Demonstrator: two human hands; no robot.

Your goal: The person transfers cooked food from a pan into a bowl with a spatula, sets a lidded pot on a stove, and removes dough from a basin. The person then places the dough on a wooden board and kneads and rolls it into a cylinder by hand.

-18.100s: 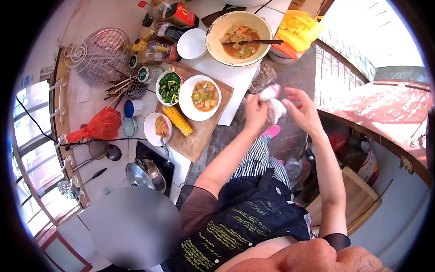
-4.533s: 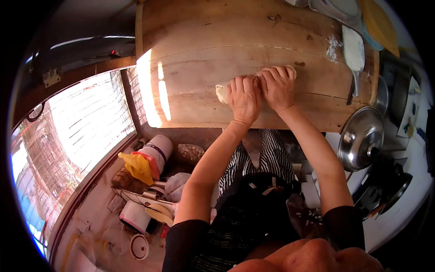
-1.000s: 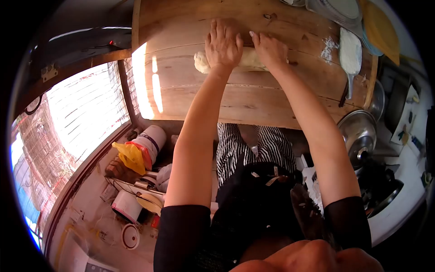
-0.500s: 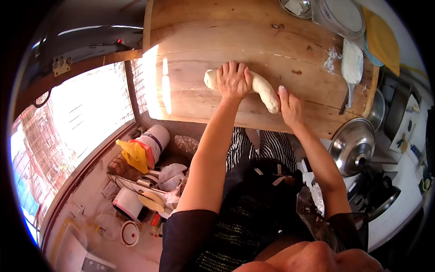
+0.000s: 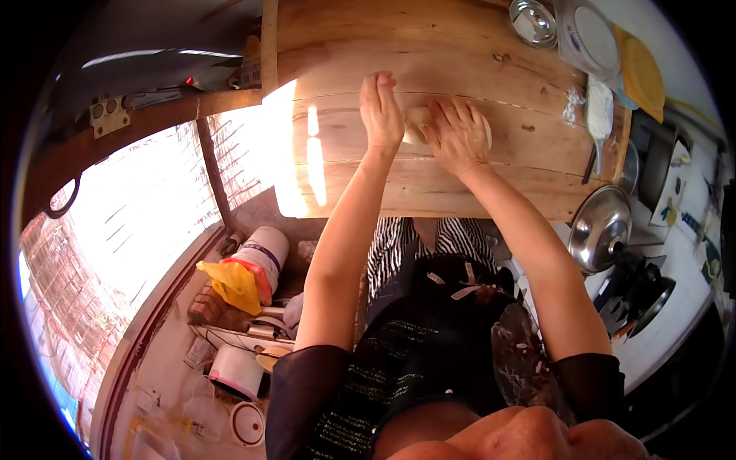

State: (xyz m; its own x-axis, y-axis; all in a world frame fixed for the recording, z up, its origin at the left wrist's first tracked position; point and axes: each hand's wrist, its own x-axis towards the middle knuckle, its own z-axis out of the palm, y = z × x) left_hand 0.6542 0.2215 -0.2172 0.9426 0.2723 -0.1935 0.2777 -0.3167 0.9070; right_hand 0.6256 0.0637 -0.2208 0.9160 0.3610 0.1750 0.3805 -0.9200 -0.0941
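A pale lump of dough (image 5: 415, 130) rests on the wooden board (image 5: 429, 184), mostly covered by my right hand (image 5: 460, 135). That hand lies flat over the dough with its fingers spread, and a bit of dough shows past its outer edge. At the dough's left end, my left hand (image 5: 382, 115) stands on edge with its fingers stretched upward and nothing in its grasp. Whether the left palm touches the dough, I cannot tell.
On the board's right side lie a scoop (image 5: 599, 111) of white flour, a metal bowl (image 5: 532, 23) and a plastic tub (image 5: 589, 38). A steel lid (image 5: 599, 230) is beyond the right edge. A bucket (image 5: 264, 249) and a yellow bag (image 5: 231, 285) stand lower left.
The long curved dough roll is now a shorter lump. My left hand has come off its top to its left end. My right hand has moved from its right end onto it.
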